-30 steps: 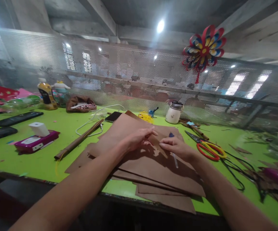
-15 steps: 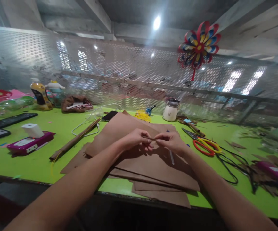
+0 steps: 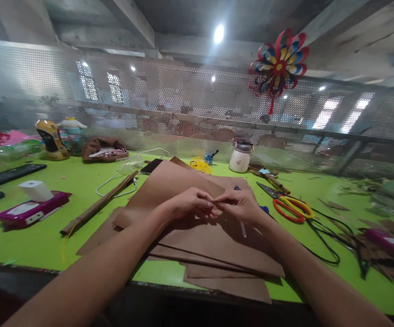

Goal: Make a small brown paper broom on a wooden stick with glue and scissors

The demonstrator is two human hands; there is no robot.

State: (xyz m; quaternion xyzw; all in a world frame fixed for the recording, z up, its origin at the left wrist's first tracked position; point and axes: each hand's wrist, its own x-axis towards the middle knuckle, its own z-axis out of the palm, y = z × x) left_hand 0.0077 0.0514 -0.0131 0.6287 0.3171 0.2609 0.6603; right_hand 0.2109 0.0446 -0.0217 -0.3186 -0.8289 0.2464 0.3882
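Observation:
My left hand point(image 3: 193, 203) and my right hand point(image 3: 239, 205) meet over a stack of brown paper sheets point(image 3: 214, 243). Between their fingertips is a thin, small brown strip point(image 3: 214, 201), which looks like paper; the fingers cover most of it. Both hands are closed in a pinch, the left from one side and the right from the other. Under my right hand lies a pen point(image 3: 243, 229), partly hidden, with a clear barrel and blue parts. Scissors point(image 3: 294, 209) with red and yellow handles rest to the right of my right hand.
A rolled brown paper tube point(image 3: 98, 205) and a white cable point(image 3: 115, 196) lie to the left. Farther left is a purple power strip point(image 3: 33, 210) with a white charger point(image 3: 36, 190). A white jar point(image 3: 240, 159) stands behind the paper. Black cords point(image 3: 326, 236) trail at the right.
The view has shifted slightly, so table items at the left sit a little farther left and lower. Both hands remain together, pinching the strip, with fingers slightly rearranged.

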